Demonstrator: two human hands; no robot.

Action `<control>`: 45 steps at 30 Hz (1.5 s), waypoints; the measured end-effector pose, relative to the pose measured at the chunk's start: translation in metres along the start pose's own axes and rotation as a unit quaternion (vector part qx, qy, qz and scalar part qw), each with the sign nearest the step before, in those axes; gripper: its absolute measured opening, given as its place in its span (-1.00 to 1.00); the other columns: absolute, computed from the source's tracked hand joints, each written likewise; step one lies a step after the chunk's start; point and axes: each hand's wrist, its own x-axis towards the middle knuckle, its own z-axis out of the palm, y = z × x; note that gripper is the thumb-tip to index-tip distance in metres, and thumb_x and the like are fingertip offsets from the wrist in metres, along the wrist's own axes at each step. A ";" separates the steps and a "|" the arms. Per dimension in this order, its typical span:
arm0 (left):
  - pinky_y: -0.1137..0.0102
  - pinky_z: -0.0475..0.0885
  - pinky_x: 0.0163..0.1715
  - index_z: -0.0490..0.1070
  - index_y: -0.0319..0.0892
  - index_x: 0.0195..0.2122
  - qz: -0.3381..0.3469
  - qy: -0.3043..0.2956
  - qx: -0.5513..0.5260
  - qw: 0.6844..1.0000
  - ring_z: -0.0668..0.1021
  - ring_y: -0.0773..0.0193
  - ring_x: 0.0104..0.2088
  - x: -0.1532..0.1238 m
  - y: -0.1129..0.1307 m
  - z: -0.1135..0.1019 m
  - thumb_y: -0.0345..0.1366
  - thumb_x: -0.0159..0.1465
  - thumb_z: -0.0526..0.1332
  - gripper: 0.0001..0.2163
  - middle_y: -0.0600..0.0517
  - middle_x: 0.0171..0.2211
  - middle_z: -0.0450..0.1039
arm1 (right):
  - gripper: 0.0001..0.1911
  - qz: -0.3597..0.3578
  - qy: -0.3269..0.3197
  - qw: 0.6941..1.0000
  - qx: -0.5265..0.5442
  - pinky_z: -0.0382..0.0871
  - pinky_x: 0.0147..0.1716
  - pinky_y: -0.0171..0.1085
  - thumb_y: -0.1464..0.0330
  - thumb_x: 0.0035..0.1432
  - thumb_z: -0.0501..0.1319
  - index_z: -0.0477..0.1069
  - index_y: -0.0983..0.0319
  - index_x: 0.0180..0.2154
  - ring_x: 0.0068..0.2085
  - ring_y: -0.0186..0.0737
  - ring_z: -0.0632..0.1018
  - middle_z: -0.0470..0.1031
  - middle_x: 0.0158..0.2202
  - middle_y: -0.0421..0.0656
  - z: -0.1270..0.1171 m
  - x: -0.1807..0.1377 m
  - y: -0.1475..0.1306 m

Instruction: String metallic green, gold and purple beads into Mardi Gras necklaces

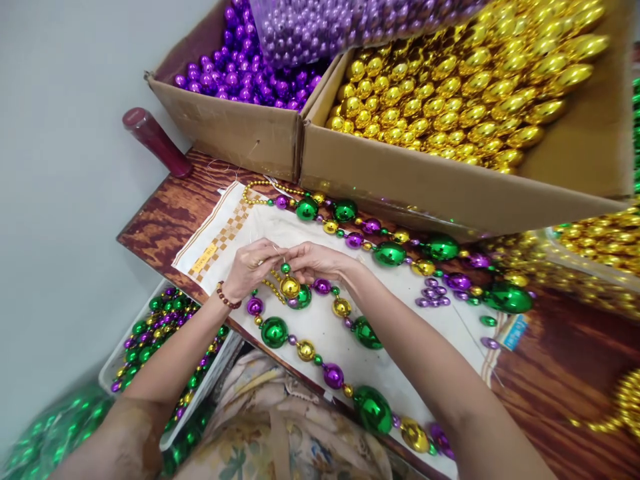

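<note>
In the head view, my left hand (254, 264) and my right hand (316, 260) meet over a white cloth (320, 327). Both pinch a thin string right above a small green bead (285, 268), with a gold bead (290, 287) hanging under it. The fingertips partly hide the string. From there the bead necklace (333, 376) in purple, green and gold curves down towards the table's front edge; my right forearm covers part of it. A second beaded strand (389, 253) lies along the far side of the cloth. Small purple beads (433, 293) sit right of my right forearm.
Cardboard boxes of purple beads (245, 73) and gold beads (445, 100) stand at the back. A dark red bottle (157, 141) is at the far left corner. Below the table's left edge is a bin of mixed beads (160, 333). Gold bead strings (631, 400) lie at right.
</note>
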 end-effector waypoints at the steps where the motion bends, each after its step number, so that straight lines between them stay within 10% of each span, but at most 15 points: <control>1: 0.46 0.47 -0.33 0.62 -0.12 -0.16 0.006 0.005 0.000 1.000 0.57 0.34 -0.34 0.000 -0.001 0.000 -0.37 0.31 0.23 -0.83 -0.03 -0.36 0.56 | -0.78 0.001 -0.001 1.000 -0.002 0.23 -0.74 -0.54 0.40 -0.02 0.36 0.46 0.35 -0.29 -0.69 -0.45 0.46 0.46 -0.68 -0.29 -0.001 0.000 0.001; 9: 0.46 0.42 -0.40 0.66 -0.16 -0.31 -0.205 0.004 -0.059 0.977 0.53 0.34 -0.43 0.003 0.006 -0.001 -0.31 0.21 0.32 -0.89 -0.02 -0.43 0.55 | -0.77 -0.115 0.182 0.969 -0.125 0.23 -0.68 -0.45 0.26 -0.02 0.34 0.49 0.30 -0.37 -0.65 -0.44 0.46 0.55 -0.49 -0.21 0.008 -0.019 -0.008; 13: 0.49 0.33 -0.53 0.65 -0.23 -0.36 -0.380 -0.011 -0.208 0.901 0.43 0.40 -0.56 0.009 0.005 -0.001 -0.23 0.09 0.40 -0.83 0.03 -0.54 0.52 | -0.81 -0.194 0.301 0.885 -0.297 0.17 -0.59 -0.41 0.29 0.14 0.21 0.51 0.27 -0.38 -0.63 -0.43 0.35 0.44 -0.59 -0.26 0.029 -0.033 -0.008; 20: 0.51 0.34 -0.52 0.63 -0.26 -0.39 -0.443 -0.028 -0.336 0.831 0.48 0.42 -0.55 0.014 0.013 -0.006 -0.24 -0.04 0.49 -0.77 -0.05 -0.46 0.59 | -0.79 -0.232 0.386 0.739 -0.502 0.12 -0.47 -0.36 0.38 0.26 0.14 0.57 0.22 -0.28 -0.49 -0.34 0.45 0.56 -0.47 -0.20 0.061 -0.047 0.005; 24: 0.54 0.35 -0.50 0.63 -0.27 -0.39 -0.447 -0.027 -0.381 0.809 0.48 0.45 -0.54 0.015 0.021 -0.007 -0.30 -0.05 0.51 -0.78 -0.05 -0.45 0.59 | -0.81 -0.233 0.212 0.789 -0.527 0.15 -0.46 -0.36 0.36 0.24 0.18 0.54 0.20 -0.38 -0.45 -0.33 0.49 0.58 -0.44 -0.20 0.063 -0.048 0.016; 28: 0.55 0.35 -0.50 0.63 -0.25 -0.39 -0.434 -0.072 -0.380 0.814 0.47 0.46 -0.53 0.017 0.030 -0.010 -0.31 -0.03 0.50 -0.80 -0.03 -0.46 0.59 | -0.75 -0.251 0.259 0.878 -0.314 0.23 -0.53 -0.39 0.24 0.27 0.14 0.50 0.24 -0.33 -0.52 -0.37 0.47 0.50 -0.50 -0.21 0.040 -0.043 0.007; 33: 0.48 0.41 -0.41 0.63 -0.23 -0.32 -0.337 -0.140 -0.281 0.888 0.53 0.38 -0.46 0.021 0.042 -0.014 -0.26 0.12 0.42 -0.84 -0.03 -0.42 0.60 | -0.81 -0.129 0.124 0.972 -0.155 0.17 -0.68 -0.47 0.28 0.21 0.17 0.44 0.27 -0.23 -0.65 -0.40 0.44 0.42 -0.64 -0.30 0.018 -0.030 -0.009; 41: 0.39 0.44 -0.30 0.62 -0.16 -0.18 0.009 -0.112 -0.050 0.992 0.53 0.30 -0.36 0.019 0.027 -0.008 -0.37 0.29 0.26 -0.85 -0.06 -0.41 0.56 | -0.75 -0.038 -0.021 0.997 -0.071 0.11 -0.73 -0.50 0.39 -0.02 0.30 0.53 0.34 -0.24 -0.70 -0.54 0.34 0.58 -0.48 -0.20 0.006 -0.019 -0.004; 45: 0.34 0.42 -0.29 0.63 -0.10 -0.20 -0.010 -0.083 -0.070 0.994 0.52 0.26 -0.36 0.017 0.023 0.000 -0.35 0.26 0.29 -0.86 -0.05 -0.42 0.56 | -0.71 -0.039 -0.010 0.999 -0.023 0.01 -0.75 -0.49 0.40 -0.09 0.31 0.55 0.36 -0.24 -0.71 -0.57 0.25 0.55 -0.51 -0.22 0.007 -0.013 0.006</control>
